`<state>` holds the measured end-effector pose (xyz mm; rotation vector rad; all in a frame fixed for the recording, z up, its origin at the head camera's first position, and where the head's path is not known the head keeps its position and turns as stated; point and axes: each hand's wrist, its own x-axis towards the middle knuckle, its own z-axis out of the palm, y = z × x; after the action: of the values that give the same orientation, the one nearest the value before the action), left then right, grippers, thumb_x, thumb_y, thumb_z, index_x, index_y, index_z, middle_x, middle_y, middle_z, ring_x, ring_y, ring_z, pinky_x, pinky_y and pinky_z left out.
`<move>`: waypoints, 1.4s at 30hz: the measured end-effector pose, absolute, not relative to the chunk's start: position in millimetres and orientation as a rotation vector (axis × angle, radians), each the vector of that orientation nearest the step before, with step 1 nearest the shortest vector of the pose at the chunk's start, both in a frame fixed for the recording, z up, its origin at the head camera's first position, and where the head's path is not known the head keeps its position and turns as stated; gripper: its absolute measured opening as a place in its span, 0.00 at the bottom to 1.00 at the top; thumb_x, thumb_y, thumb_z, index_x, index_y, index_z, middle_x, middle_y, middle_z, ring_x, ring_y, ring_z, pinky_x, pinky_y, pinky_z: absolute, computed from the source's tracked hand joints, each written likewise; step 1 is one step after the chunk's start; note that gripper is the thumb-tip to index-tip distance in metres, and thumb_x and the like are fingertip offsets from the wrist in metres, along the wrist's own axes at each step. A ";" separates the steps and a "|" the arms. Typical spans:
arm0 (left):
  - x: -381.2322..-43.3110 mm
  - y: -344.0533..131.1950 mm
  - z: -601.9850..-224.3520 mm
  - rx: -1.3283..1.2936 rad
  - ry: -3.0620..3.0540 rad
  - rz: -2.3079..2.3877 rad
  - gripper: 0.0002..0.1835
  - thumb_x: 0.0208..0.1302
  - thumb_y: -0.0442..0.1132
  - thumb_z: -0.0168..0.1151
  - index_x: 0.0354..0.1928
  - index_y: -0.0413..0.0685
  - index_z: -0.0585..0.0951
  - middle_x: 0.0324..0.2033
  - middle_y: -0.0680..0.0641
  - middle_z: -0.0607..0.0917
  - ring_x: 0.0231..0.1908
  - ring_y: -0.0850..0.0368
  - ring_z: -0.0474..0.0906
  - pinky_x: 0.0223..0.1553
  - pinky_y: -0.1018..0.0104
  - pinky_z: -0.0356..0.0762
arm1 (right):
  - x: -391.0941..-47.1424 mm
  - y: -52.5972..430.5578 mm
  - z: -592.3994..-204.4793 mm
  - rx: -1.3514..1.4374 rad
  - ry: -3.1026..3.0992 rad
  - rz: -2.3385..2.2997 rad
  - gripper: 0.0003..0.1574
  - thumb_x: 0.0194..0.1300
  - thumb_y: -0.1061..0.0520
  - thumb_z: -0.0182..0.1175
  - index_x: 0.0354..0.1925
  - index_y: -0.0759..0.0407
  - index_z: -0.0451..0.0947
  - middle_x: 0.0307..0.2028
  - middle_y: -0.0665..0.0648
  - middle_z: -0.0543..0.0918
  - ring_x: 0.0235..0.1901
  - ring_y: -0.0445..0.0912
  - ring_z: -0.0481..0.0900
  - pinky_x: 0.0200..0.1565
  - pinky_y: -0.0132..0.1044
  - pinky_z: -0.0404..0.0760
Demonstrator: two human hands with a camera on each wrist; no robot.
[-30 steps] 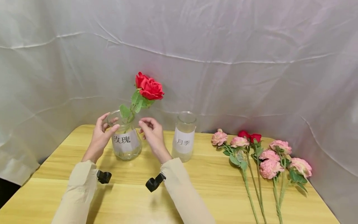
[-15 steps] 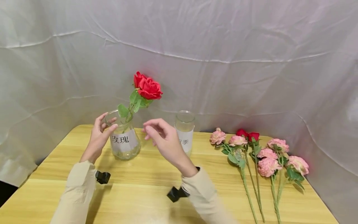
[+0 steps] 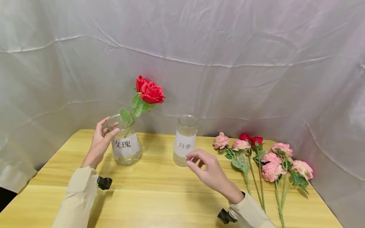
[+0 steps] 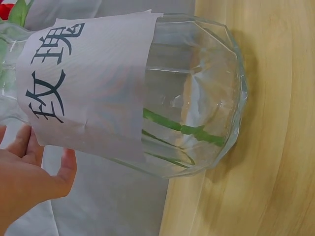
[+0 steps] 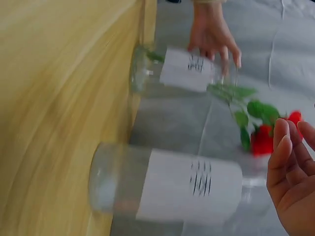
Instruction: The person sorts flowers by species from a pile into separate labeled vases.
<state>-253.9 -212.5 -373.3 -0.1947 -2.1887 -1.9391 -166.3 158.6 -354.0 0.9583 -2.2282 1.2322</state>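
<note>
My left hand (image 3: 99, 142) holds the neck of a wide glass vase (image 3: 128, 159), thumb in front and fingers behind. The vase has a white label with black characters, and red roses (image 3: 152, 92) with green leaves lean out of it to the right. In the left wrist view, green stems (image 4: 182, 129) reach the glass bottom. My right hand (image 3: 209, 172) is in the air with loosely bent fingers and holds nothing. It is just in front and to the right of a narrow glass vase (image 3: 187, 129), which bears its own white label.
To the right, several pink flowers (image 3: 272, 171) and two red roses (image 3: 257, 141) lie on the wooden table (image 3: 159, 202), stems toward the front. A grey cloth (image 3: 199, 85) hangs behind the table.
My right hand has moved away from beside the wide vase, rightward and toward me, past the narrow vase. The left hand has stayed on the wide vase.
</note>
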 end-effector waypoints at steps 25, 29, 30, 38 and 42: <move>-253.4 -210.8 -372.7 -0.201 -2.165 -1.949 0.41 0.70 0.43 0.56 0.76 0.51 0.44 0.68 0.37 0.64 0.68 0.46 0.55 0.68 0.44 0.45 | -189.4 328.6 -384.6 0.155 -2.553 1.019 0.15 0.70 0.57 0.57 0.50 0.66 0.77 0.33 0.61 0.83 0.28 0.40 0.77 0.26 0.30 0.74; -253.1 -211.0 -371.8 -0.201 -2.172 -1.939 0.41 0.70 0.44 0.56 0.76 0.51 0.44 0.68 0.37 0.63 0.68 0.45 0.54 0.68 0.44 0.45 | -189.0 347.3 -391.7 0.066 -2.591 0.897 0.16 0.70 0.57 0.57 0.49 0.68 0.78 0.36 0.62 0.83 0.33 0.42 0.76 0.30 0.29 0.73; -253.0 -211.1 -371.7 -0.200 -2.172 -1.939 0.41 0.70 0.44 0.56 0.76 0.51 0.44 0.68 0.37 0.63 0.68 0.45 0.54 0.68 0.44 0.45 | -188.5 350.0 -393.1 0.051 -2.600 0.878 0.16 0.70 0.58 0.57 0.48 0.69 0.78 0.36 0.63 0.83 0.34 0.45 0.77 0.31 0.30 0.73; -252.3 -211.6 -372.2 -0.192 -2.178 -1.941 0.41 0.70 0.44 0.56 0.76 0.49 0.43 0.68 0.36 0.63 0.69 0.44 0.53 0.68 0.43 0.45 | -179.8 362.7 -403.5 -0.010 -2.690 0.818 0.14 0.66 0.62 0.60 0.46 0.73 0.78 0.37 0.67 0.83 0.37 0.60 0.80 0.34 0.39 0.76; -252.4 -211.4 -372.1 -0.190 -2.186 -1.946 0.41 0.70 0.44 0.56 0.76 0.50 0.43 0.69 0.35 0.62 0.69 0.44 0.52 0.68 0.44 0.45 | -177.0 371.3 -409.3 -0.032 -2.722 0.820 0.15 0.66 0.62 0.60 0.46 0.73 0.78 0.38 0.68 0.83 0.37 0.59 0.81 0.32 0.37 0.76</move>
<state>-252.4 -211.4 -372.1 -0.1903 -2.1855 -1.9461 -177.0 371.3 -409.3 -0.0321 -2.7217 0.8200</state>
